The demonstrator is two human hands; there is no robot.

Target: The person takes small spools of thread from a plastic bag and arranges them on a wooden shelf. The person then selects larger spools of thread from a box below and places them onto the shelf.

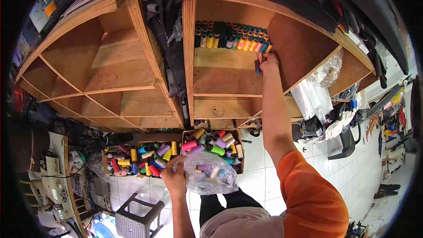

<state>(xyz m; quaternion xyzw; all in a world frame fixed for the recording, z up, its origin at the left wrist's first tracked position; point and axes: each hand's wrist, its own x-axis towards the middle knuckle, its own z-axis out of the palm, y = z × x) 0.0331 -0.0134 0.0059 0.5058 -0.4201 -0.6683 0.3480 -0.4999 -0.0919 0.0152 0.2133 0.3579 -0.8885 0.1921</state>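
Note:
My right hand [268,61] reaches into the upper shelf compartment, its fingers closed around a small dark blue thread spool [257,67]. Just beyond it, rows of small thread spools [232,42] stand upright on the shelf, in yellow, green, black, orange, pink and blue. Down by my waist, my left hand [175,180] grips the edge of a clear plastic bag [207,187]. Through the plastic I see a few spools, purple and white among them. The bag partly covers the boxes of thread behind it.
Boxes of larger thread cones [220,143] sit on the floor below the wooden shelf unit [189,61]. A grey plastic stool [139,216] stands at lower left. White plastic bags [312,99] hang at the shelf's right side. Dark cloth [174,53] hangs between the two shelf units.

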